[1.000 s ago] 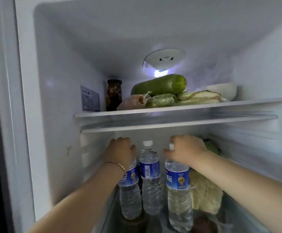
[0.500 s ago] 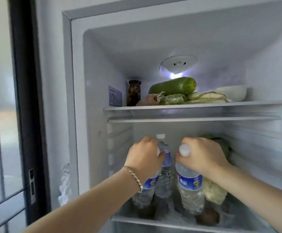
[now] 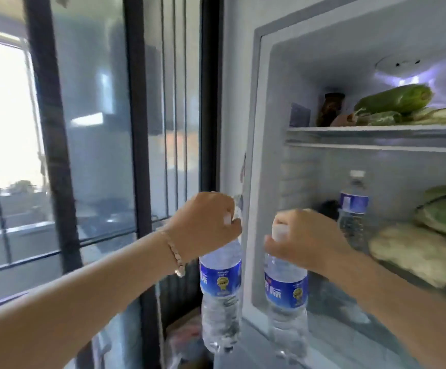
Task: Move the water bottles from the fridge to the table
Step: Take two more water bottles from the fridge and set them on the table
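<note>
My left hand (image 3: 206, 225) grips the neck of a clear water bottle (image 3: 220, 296) with a blue label, which hangs outside the fridge's left frame. My right hand (image 3: 304, 241) holds a second blue-labelled bottle (image 3: 287, 310) by its white cap, level with the fridge's front edge. A third bottle (image 3: 352, 209) stands upright at the back of the lower fridge shelf (image 3: 331, 339). The table is out of view.
The open fridge (image 3: 254, 129) fills the right side. Its upper shelf (image 3: 376, 134) carries a dark jar (image 3: 329, 109) and a green gourd (image 3: 395, 99). Cabbages (image 3: 445, 211) lie on the lower shelf at the right. A dark-framed glass door (image 3: 136, 115) stands on the left.
Both hands have pulled back out of the fridge, each with a bottle lifted off the lower shelf. My view has swung left; the third bottle stayed on the shelf.
</note>
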The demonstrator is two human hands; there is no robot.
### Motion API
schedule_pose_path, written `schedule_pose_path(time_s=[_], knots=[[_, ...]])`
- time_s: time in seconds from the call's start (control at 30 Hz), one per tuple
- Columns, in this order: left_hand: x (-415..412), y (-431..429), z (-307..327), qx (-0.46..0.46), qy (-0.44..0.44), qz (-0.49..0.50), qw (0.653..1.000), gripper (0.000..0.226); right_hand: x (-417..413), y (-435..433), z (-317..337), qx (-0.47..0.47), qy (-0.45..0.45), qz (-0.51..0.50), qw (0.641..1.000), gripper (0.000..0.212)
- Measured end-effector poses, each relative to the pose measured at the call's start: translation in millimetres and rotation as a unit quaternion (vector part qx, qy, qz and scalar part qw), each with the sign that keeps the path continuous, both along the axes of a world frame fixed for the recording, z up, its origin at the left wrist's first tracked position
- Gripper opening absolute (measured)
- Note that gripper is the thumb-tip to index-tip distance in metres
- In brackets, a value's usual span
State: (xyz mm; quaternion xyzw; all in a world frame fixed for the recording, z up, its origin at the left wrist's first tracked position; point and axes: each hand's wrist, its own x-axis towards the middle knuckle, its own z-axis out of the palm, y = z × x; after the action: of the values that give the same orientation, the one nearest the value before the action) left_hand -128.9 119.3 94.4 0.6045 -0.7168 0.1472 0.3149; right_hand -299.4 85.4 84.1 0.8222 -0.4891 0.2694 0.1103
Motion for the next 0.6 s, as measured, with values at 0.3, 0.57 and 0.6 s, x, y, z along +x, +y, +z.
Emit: schedule_pose_path(time_s=[0.3,0.57,0.6], knots=[[143,218,-101,0.106,-0.107,0.223,0.963,0.028,156,128,-92,0.051,0.113,0.298,0.946,0.029],[215,473,-146,0.171,-0.109,0.429,0.881,0.028,299,321,-125,0.046,0.165,0.474,0.864,0.039],[220,509,-150,0.186,-0.09,0.455,0.866,0.027,318,353,-130,0.042,0.168,0.49,0.854,0.037]])
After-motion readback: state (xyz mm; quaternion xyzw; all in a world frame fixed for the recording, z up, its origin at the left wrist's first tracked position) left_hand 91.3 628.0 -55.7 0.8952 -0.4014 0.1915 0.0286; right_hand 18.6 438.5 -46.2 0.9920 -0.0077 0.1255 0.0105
